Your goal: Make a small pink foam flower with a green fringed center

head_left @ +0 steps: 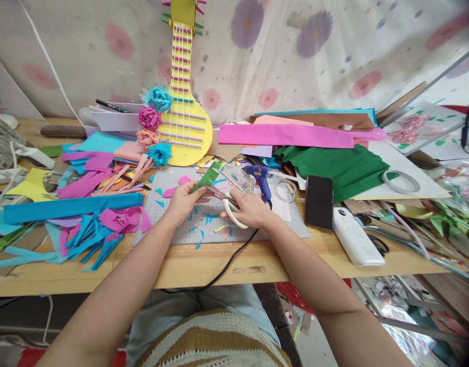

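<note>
Between the fingers of my left hand (184, 202) is a strip of green crepe paper (209, 177), its upper edge cut into a fringe. My right hand (250, 208) grips a pair of scissors (234, 214) with white handles, the blades reaching left to the strip's lower edge. Whether the blades touch the paper I cannot tell. Both hands are above a grey cutting mat (173, 229) scattered with blue, pink and yellow scraps. Just beyond my right hand lies a blue glue gun (262, 182).
A yellow paper lute (186, 130) with paper flowers (159, 99) leans at the back. Crepe strips (74, 206) pile up on the left. To the right are green crepe paper (334, 165), a phone (319, 202), a white power bank (357, 237) and a tape roll (400, 182). A black cable (234, 255) crosses the front edge.
</note>
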The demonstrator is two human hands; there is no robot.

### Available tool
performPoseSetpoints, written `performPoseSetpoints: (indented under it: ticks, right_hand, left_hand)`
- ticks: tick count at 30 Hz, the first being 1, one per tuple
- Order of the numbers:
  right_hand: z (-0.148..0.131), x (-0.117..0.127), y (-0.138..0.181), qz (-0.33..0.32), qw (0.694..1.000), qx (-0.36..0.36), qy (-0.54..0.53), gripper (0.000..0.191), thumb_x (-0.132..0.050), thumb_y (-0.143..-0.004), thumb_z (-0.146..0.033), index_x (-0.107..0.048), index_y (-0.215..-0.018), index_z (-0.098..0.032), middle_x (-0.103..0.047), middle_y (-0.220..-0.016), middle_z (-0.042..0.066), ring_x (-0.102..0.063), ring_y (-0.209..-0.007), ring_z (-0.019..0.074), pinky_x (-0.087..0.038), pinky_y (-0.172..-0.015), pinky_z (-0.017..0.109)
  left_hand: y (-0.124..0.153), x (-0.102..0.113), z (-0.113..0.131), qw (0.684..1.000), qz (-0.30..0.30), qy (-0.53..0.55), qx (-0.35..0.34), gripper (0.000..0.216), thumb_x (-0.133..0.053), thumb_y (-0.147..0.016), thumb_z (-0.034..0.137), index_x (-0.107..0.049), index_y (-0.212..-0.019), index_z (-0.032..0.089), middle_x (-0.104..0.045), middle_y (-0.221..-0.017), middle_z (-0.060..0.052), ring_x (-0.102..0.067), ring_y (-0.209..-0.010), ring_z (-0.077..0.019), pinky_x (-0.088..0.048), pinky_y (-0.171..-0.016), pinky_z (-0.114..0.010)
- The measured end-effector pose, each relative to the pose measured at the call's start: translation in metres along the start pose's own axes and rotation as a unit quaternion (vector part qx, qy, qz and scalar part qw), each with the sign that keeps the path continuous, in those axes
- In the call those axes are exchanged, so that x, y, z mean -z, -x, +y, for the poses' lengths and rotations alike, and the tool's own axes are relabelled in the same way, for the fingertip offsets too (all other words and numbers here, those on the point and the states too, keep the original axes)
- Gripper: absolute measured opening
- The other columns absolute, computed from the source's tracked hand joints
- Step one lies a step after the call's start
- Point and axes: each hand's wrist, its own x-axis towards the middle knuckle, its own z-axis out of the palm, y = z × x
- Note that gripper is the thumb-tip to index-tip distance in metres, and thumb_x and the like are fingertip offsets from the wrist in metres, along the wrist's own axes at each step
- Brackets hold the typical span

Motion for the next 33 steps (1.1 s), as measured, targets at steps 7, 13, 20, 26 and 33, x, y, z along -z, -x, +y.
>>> performPoseSetpoints:
  ticks: [7,13,20,26,33]
  right_hand:
    - [-0.0010,-0.0044,-0.0022,0.021,1.000,0.001,0.003,0.049,-0.038,-0.081,-0.064,-0.047,-0.096,-0.019,-0.066,-0.087,0.007,-0.062,-0.077,0.0224,-0.027,-0.056,0.025]
    - [0.0011,-0.0079,-0.0034,0.041,0.999,0.007,0.022,0.051,-0.033,-0.083,-0.064,-0.048,-0.096,-0.018,-0.067,-0.086,0.009,-0.062,-0.074,0.0216,-0.026,-0.057,0.026]
    - [0.0030,-0.0046,-0.0005,0.016,1.000,0.010,0.003,0.050,-0.037,-0.081,-0.065,-0.047,-0.098,-0.019,-0.066,-0.088,0.007,-0.062,-0.075,0.0212,-0.028,-0.058,0.025]
    - [0.0009,-0.0033,-0.0008,0.006,1.000,0.004,0.005,0.051,-0.036,-0.080,-0.066,-0.046,-0.097,-0.019,-0.066,-0.088,0.007,-0.062,-0.074,0.0219,-0.027,-0.056,0.025]
    - [-0.0005,-0.0050,-0.0029,0.019,1.000,0.006,0.019,0.051,-0.034,-0.081,-0.065,-0.048,-0.096,-0.018,-0.067,-0.086,0.007,-0.062,-0.074,0.0219,-0.025,-0.055,0.026]
  left_hand:
    - [-0.0003,0.0008,-0.0014,1.000,0.003,0.009,0.000,0.040,-0.073,-0.056,0.045,-0.063,-0.080,0.015,-0.071,-0.087,-0.007,-0.067,-0.083,-0.0226,-0.054,-0.072,-0.034]
    - [0.0001,-0.0010,0.0016,1.000,0.006,0.023,0.008,0.041,-0.075,-0.054,0.042,-0.063,-0.082,0.015,-0.071,-0.083,-0.006,-0.067,-0.082,-0.0229,-0.055,-0.071,-0.033]
    - [-0.0013,0.0011,-0.0019,1.000,0.002,0.021,0.004,0.038,-0.074,-0.057,0.042,-0.063,-0.081,0.014,-0.071,-0.087,-0.007,-0.067,-0.084,-0.0231,-0.055,-0.071,-0.033]
    - [-0.0020,0.0011,-0.0013,1.000,0.004,0.023,0.009,0.042,-0.075,-0.054,0.044,-0.063,-0.080,0.013,-0.071,-0.086,-0.007,-0.067,-0.082,-0.0229,-0.055,-0.067,-0.031]
    - [-0.0013,-0.0003,-0.0008,1.000,0.007,0.025,0.016,0.042,-0.075,-0.054,0.042,-0.063,-0.082,0.014,-0.071,-0.086,-0.006,-0.067,-0.081,-0.0221,-0.056,-0.066,-0.030]
